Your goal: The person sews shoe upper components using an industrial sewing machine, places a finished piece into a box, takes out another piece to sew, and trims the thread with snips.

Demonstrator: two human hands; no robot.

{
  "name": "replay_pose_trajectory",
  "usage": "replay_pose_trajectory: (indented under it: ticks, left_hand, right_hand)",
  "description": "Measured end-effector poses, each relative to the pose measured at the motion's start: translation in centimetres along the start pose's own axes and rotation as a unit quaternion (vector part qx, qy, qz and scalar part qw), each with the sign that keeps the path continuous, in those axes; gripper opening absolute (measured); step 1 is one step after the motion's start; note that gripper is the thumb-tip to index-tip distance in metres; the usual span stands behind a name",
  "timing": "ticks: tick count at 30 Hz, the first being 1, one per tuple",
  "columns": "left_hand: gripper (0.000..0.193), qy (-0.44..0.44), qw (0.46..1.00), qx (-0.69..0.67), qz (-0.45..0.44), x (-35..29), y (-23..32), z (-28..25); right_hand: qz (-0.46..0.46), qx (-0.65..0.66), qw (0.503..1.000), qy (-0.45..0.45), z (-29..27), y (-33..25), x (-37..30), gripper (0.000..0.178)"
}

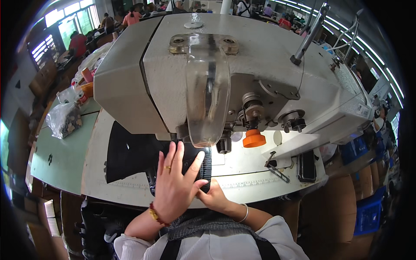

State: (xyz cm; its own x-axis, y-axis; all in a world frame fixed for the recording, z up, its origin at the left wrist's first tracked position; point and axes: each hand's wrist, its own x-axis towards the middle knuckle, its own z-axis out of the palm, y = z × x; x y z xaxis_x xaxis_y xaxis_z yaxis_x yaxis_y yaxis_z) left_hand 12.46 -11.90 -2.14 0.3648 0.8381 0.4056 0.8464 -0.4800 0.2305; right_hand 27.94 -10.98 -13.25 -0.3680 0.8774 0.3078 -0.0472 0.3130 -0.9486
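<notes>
A black fabric piece (132,154) lies on the white bed of a sewing machine (117,86), with a ribbed, gathered strip (207,167) along its right side. Fingers spread and flat, my left hand (177,177) presses on the piece just below the needle area. Its fingertips come close to the presser foot, which the clear guard (208,99) and machine head mostly hide. At the near end of the ribbed strip, my right hand (213,197) grips the black edge between thumb and fingers. Some of its fingers are hidden under the material.
An orange knob (254,138) sticks out from the machine head. To the right lie small metal scissors-like snips (277,172) and a black case (307,167). A plastic bag (64,117) sits on the green table (60,151) at left. Blue crates (368,212) stand on the right.
</notes>
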Motion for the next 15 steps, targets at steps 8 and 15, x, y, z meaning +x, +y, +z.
replay_pose_trajectory:
  ticks: [8, 15]
  left_hand:
    - [0.058, -0.002, 0.998, 0.067, -0.01, 0.1, 0.7, 1.1]
    - [0.046, 0.015, 0.998, 0.063, -0.014, 0.8, 0.7, 1.3]
  right_hand:
    - [-0.065, 0.008, 0.996, 0.058, 2.5, -0.9, -0.8, 0.005]
    - [-0.085, 0.021, 0.994, 0.061, 2.2, -0.3, -0.2, 0.004]
